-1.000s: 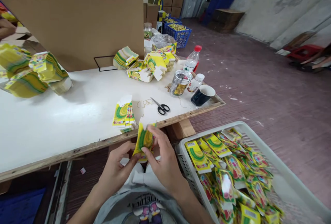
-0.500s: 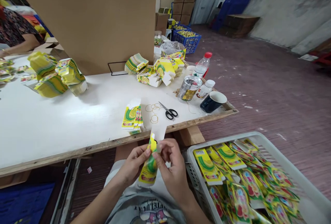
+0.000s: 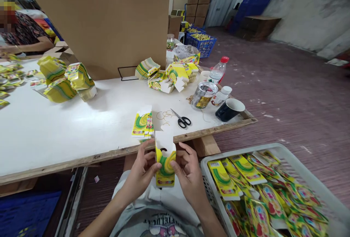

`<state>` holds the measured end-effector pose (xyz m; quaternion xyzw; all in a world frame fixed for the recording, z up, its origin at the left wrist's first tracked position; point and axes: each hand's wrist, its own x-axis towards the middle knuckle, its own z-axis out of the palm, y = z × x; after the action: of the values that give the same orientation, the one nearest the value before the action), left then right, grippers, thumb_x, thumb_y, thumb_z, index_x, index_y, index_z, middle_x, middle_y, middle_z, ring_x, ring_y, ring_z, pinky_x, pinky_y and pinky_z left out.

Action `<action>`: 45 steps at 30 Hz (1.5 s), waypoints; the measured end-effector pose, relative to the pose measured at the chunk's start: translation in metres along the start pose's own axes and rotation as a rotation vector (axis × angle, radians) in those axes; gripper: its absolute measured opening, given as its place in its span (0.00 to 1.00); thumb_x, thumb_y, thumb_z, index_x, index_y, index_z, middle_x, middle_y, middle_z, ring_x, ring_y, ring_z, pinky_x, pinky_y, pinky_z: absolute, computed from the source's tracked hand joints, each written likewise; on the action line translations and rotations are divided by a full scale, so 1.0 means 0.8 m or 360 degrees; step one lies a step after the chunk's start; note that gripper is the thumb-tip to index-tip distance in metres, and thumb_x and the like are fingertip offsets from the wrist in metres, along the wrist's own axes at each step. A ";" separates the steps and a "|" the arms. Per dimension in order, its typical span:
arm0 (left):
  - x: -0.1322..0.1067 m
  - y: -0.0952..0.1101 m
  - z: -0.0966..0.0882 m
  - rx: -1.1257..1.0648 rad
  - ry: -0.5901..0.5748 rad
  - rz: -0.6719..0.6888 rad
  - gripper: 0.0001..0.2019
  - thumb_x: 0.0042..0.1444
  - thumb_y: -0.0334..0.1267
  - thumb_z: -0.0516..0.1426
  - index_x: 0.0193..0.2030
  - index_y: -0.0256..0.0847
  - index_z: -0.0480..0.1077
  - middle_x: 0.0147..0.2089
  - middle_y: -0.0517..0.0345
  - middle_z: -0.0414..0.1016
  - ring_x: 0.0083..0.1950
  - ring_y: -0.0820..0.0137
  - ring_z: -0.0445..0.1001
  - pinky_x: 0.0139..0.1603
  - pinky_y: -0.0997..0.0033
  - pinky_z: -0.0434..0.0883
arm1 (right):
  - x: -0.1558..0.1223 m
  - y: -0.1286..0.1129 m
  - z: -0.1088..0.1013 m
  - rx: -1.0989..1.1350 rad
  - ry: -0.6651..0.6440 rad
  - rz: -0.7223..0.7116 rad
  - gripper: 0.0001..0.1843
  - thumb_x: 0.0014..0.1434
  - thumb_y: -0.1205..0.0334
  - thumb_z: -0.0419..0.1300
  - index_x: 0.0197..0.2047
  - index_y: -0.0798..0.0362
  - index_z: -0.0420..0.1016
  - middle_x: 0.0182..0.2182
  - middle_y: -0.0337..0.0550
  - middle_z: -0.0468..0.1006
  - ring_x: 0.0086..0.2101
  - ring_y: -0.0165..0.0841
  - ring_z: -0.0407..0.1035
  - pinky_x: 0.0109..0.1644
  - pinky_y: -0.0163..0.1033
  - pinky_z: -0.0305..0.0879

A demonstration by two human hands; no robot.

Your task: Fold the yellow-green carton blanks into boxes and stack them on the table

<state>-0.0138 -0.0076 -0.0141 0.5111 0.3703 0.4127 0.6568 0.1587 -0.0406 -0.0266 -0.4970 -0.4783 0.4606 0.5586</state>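
Observation:
Above my lap, a yellow and green printed carton stands upright with its top flap raised and its mouth facing up. My left hand grips its left side, thumb on the front. From the right, my right hand presses its thumb on the front panel, with the fingers along the side. Just beyond, a small stack of flat cartons lies on the white table. Thin rubber bands and black-handled scissors lie to its right.
To my right, a white plastic basket holds many yellow packets and cartons. A dark mug, a clear jar and bottles stand at the table's right corner. Carton bundles lie further back. A person sits at the far left.
The carton has turned to face me and spread from a narrow shape into an open box. My hands have moved apart to either side of it. The view has shifted slightly left.

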 end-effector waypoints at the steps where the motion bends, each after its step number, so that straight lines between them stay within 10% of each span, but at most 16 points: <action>1: -0.001 0.003 -0.003 -0.0007 -0.0058 0.0008 0.29 0.64 0.41 0.61 0.68 0.48 0.55 0.51 0.49 0.79 0.51 0.62 0.78 0.51 0.66 0.73 | 0.001 -0.002 -0.004 0.0012 -0.0070 -0.0020 0.24 0.67 0.57 0.60 0.64 0.45 0.62 0.48 0.45 0.78 0.43 0.34 0.75 0.46 0.37 0.72; 6: -0.004 0.011 -0.009 -0.0216 -0.0347 -0.0108 0.13 0.62 0.38 0.63 0.53 0.45 0.70 0.46 0.53 0.80 0.46 0.68 0.78 0.47 0.74 0.72 | 0.010 -0.014 -0.023 -0.0085 -0.0304 0.0006 0.09 0.67 0.54 0.59 0.45 0.50 0.74 0.32 0.38 0.75 0.31 0.30 0.70 0.33 0.32 0.67; 10: -0.003 0.010 -0.002 -0.0385 -0.0365 -0.0206 0.26 0.60 0.38 0.65 0.62 0.50 0.62 0.45 0.53 0.81 0.43 0.67 0.80 0.43 0.72 0.74 | 0.016 -0.019 -0.023 -0.0157 -0.0266 -0.0025 0.14 0.67 0.54 0.59 0.32 0.52 0.73 0.28 0.38 0.71 0.29 0.30 0.66 0.32 0.33 0.65; 13: -0.001 0.006 0.001 -0.0382 -0.0386 -0.0317 0.36 0.59 0.40 0.65 0.70 0.52 0.53 0.47 0.49 0.81 0.44 0.61 0.82 0.43 0.66 0.76 | 0.019 -0.016 -0.021 -0.0128 -0.0164 -0.0059 0.10 0.66 0.53 0.60 0.42 0.51 0.74 0.35 0.42 0.77 0.36 0.34 0.72 0.40 0.37 0.69; 17: 0.003 -0.002 -0.001 -0.0034 -0.0140 -0.0182 0.21 0.58 0.40 0.65 0.58 0.43 0.72 0.54 0.45 0.80 0.54 0.57 0.79 0.52 0.64 0.74 | 0.027 -0.018 -0.027 -0.0141 0.0065 -0.0084 0.17 0.65 0.49 0.60 0.51 0.50 0.76 0.39 0.47 0.82 0.40 0.38 0.76 0.44 0.42 0.73; 24: 0.002 -0.002 0.001 0.0111 -0.0169 -0.0073 0.21 0.62 0.38 0.61 0.62 0.44 0.71 0.62 0.46 0.76 0.61 0.57 0.74 0.62 0.61 0.69 | 0.029 -0.028 -0.028 -0.0365 -0.0396 0.0237 0.19 0.62 0.60 0.61 0.56 0.53 0.74 0.26 0.35 0.77 0.27 0.31 0.70 0.31 0.33 0.67; 30: 0.004 0.006 0.003 -0.0219 -0.0140 -0.0189 0.24 0.58 0.40 0.66 0.60 0.42 0.69 0.49 0.45 0.83 0.49 0.58 0.81 0.49 0.65 0.75 | 0.025 -0.024 -0.015 -0.0739 -0.0298 -0.0009 0.17 0.64 0.59 0.60 0.55 0.53 0.74 0.18 0.28 0.67 0.20 0.28 0.61 0.25 0.32 0.57; 34: -0.001 0.005 0.015 -0.0083 -0.0129 -0.0245 0.23 0.55 0.41 0.67 0.58 0.41 0.71 0.48 0.45 0.84 0.47 0.57 0.82 0.47 0.64 0.78 | 0.016 -0.032 -0.012 -0.0709 -0.0101 -0.0190 0.14 0.64 0.55 0.61 0.50 0.51 0.78 0.34 0.42 0.81 0.33 0.35 0.74 0.37 0.36 0.69; 38: 0.006 0.013 0.005 0.0464 -0.0076 0.0012 0.21 0.60 0.42 0.63 0.60 0.45 0.71 0.63 0.46 0.75 0.64 0.53 0.73 0.63 0.57 0.71 | -0.005 -0.044 -0.074 -0.0793 0.0085 -0.0132 0.13 0.67 0.57 0.57 0.50 0.48 0.79 0.46 0.46 0.83 0.44 0.40 0.76 0.48 0.43 0.71; 42: 0.049 0.024 -0.054 0.1268 0.0686 0.0474 0.29 0.59 0.47 0.61 0.66 0.44 0.63 0.69 0.44 0.65 0.70 0.52 0.63 0.71 0.51 0.60 | -0.033 -0.048 -0.197 -0.1501 0.0605 0.0096 0.16 0.63 0.50 0.57 0.46 0.45 0.82 0.43 0.47 0.84 0.40 0.45 0.75 0.49 0.51 0.69; 45: 0.084 0.025 -0.100 0.1606 0.0904 0.0217 0.42 0.56 0.54 0.59 0.71 0.31 0.53 0.67 0.31 0.65 0.66 0.44 0.67 0.63 0.45 0.67 | -0.035 -0.035 -0.254 -0.1581 0.0743 0.0177 0.17 0.58 0.55 0.57 0.46 0.50 0.81 0.40 0.52 0.83 0.36 0.47 0.74 0.47 0.56 0.69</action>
<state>-0.0638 0.0863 -0.0153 0.6527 0.6491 0.3474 0.1787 0.3584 -0.0942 -0.0109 -0.8143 -0.4747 0.0860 0.3229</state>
